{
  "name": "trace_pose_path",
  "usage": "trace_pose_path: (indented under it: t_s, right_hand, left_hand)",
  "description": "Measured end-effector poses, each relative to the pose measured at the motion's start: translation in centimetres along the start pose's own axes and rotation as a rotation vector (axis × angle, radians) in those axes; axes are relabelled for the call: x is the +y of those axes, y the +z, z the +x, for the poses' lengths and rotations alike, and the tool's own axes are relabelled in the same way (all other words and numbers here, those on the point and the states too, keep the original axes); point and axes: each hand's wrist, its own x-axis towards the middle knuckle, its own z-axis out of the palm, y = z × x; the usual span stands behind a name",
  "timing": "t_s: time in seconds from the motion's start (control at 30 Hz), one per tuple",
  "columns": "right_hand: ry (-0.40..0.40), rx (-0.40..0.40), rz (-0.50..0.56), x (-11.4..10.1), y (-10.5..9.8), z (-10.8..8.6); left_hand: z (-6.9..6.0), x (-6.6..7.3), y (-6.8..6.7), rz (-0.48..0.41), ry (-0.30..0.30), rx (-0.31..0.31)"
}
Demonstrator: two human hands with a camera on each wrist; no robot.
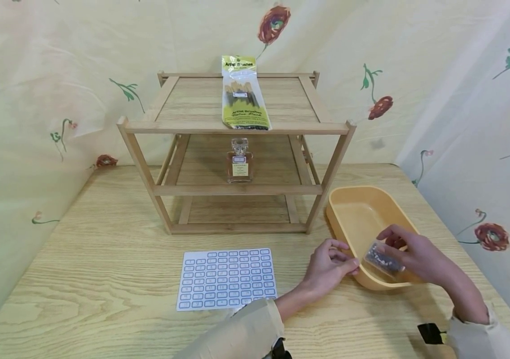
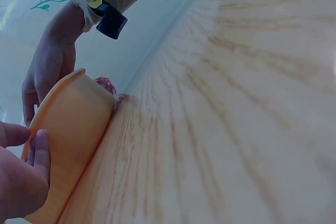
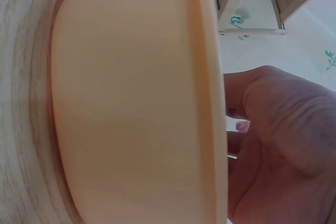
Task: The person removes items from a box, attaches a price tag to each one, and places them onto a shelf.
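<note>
At the right of the head view stands a yellow plastic basin (image 1: 342, 229). My left hand (image 1: 327, 269) pinches its near left rim between thumb and fingers; the left wrist view shows the fingers outside the basin wall (image 2: 73, 124). My right hand (image 1: 416, 252) reaches over the right rim into the basin. Its curled fingers and thumb hold the upper edge of a small clear box (image 1: 382, 262) with dark and pale bits inside. In the right wrist view the basin's wall hides the box and the fingertips of the right hand (image 3: 289, 129).
A wooden three-tier shelf (image 1: 237, 189) stands at the back. A pack of artist brushes (image 1: 246, 94) lies on its top, and a perfume bottle (image 1: 239, 164) stands on the middle tier. A sheet of numbered labels (image 1: 227, 279) lies on the wooden table (image 1: 102, 279).
</note>
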Motion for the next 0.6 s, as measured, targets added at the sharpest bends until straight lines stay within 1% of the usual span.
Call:
trace_pose_path:
  t_s: [0.07, 0.33, 0.43, 0.6]
  right_hand:
    - [-0.021, 0.030, -0.008, 0.0, -0.1, 0.0]
    - [-0.038, 0.106, 0.014, -0.5, -0.7, 0.2]
    - [-0.049, 0.121, 0.027, -0.8, -0.9, 0.2]
    - [-0.041, 0.132, 0.036, -1.4, -1.0, 0.3]
  left_hand:
    - [0.0, 0.0, 0.0, -0.009, 0.000, 0.001]
    - [0.0, 0.1, 0.1, -0.006, 0.002, 0.000]
    - [0.0, 0.1, 0.1, -0.013, 0.003, 0.000]
    - [0.0, 0.0, 0.1, -0.032, -0.004, -0.004]
